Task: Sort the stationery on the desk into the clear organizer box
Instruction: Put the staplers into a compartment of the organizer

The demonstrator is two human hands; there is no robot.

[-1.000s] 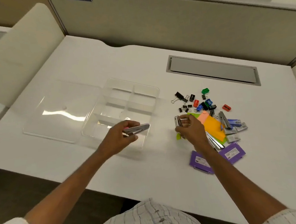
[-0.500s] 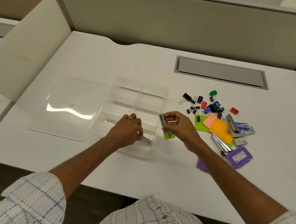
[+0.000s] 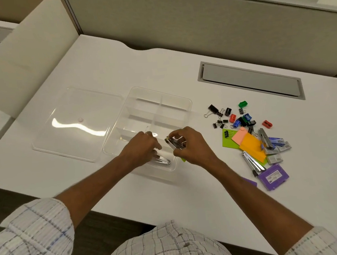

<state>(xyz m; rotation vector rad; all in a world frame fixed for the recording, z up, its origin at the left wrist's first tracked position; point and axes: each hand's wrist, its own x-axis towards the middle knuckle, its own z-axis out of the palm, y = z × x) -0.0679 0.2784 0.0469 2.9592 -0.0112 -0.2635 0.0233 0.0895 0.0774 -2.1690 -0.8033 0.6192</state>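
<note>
The clear organizer box (image 3: 183, 100) sits mid-desk with several dividers. My left hand (image 3: 140, 150) reaches into its near compartment and rests on a silver stapler (image 3: 163, 161) lying there. My right hand (image 3: 190, 145) holds a second silver stapler (image 3: 174, 142) over the box's near right corner. To the right lies the stationery pile: sticky notes (image 3: 249, 144), binder clips (image 3: 216, 110), coloured sharpeners (image 3: 243, 104), two more staplers (image 3: 253, 163), staple boxes (image 3: 274, 158) and a purple case (image 3: 273, 177).
The box's clear lid (image 3: 76, 123) lies flat to the left of the box. A grey cable hatch (image 3: 249, 80) is set into the desk at the back right. Partition walls border the desk behind and to the left.
My left hand lowered its stapler into the box's near compartment. My right hand carried the second stapler leftward from the pile to the box's edge.
</note>
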